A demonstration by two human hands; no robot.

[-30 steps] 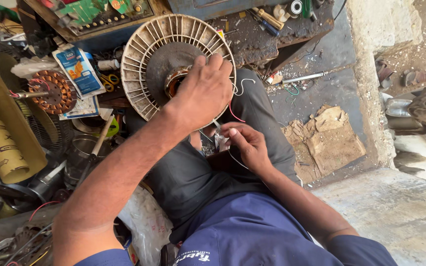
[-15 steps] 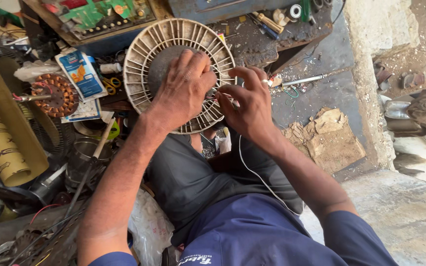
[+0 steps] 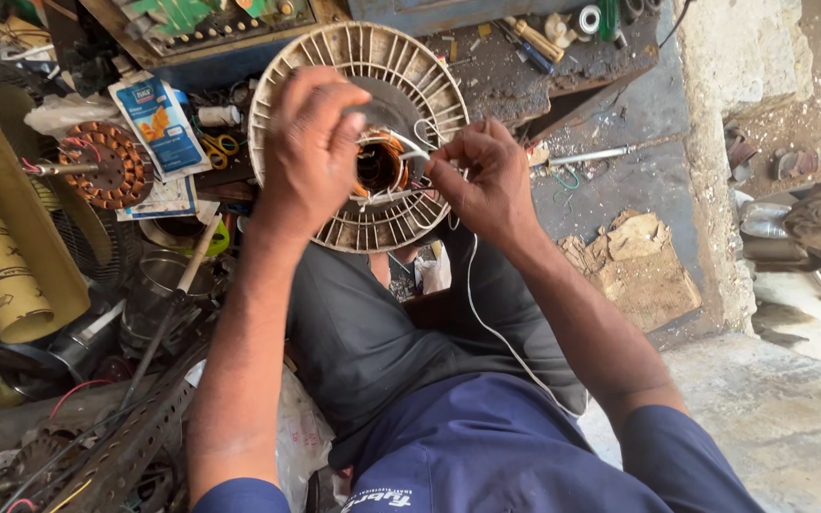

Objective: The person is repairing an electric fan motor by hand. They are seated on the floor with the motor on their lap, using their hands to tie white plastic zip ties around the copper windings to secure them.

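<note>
step: tying wire at the coil | left hand (image 3: pixel 311 142) fingers clamped on the fan frame (image 3: pixel 358 57) rim, on my knee | right hand (image 3: pixel 482 176) fingers pinched together on white wire (image 3: pixel 486 323), coil (image 3: pixel 377 166) just left of them | next: I think a slow, tight pull

Short navy-blue sleeves (image 3: pixel 239 496) end above both elbows, leaving the forearms bare right down to the wrists. The shirt is a plain navy-blue cotton top (image 3: pixel 486 446), and there's a strip of white lettering on the chest at the bottom edge. Dark grey trousers (image 3: pixel 372 332) cover the lap, creased and a little dusty. No gloves, no watch, no rings on the left hand (image 3: pixel 311 142) or the right hand (image 3: pixel 482 180); the fingers (image 3: pixel 334 100) are bare.
</note>
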